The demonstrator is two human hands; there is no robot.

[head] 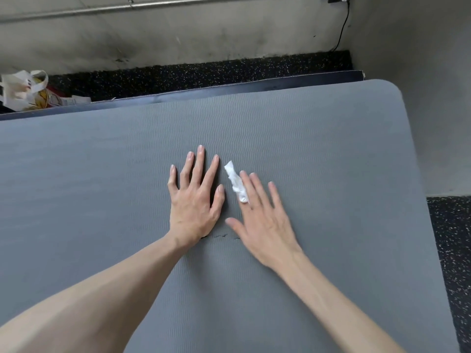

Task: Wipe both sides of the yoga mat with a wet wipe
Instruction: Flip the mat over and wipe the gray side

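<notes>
A person leans over a grey, ribbed foam yoga mat [305, 138] laid flat on a black speckled rubber floor [451, 250], both hands working its upper face. The left hand [195, 197] lies flat with fingers straight and spread, bracing the mat. The right hand [260, 217], fingers likewise extended, presses a small crumpled white wet wipe [235, 183] against the surface; most of the wipe juts out past the index finger, so little of it seems to be under the hand (whether the fingers pinch it cannot be told).

The stroke would likely go better with the wipe opened out and kept fully beneath the palm, passes overlapping along the ribs, the braced hand keeping the mat from creeping.

The mat's visible face looks matte and evenly coloured, with a rounded far corner and small dark nicks just by the left wrist. A darker mat's edge [229, 89] shows beyond it; the underside is unseen and presumably awaits wiping.
</notes>
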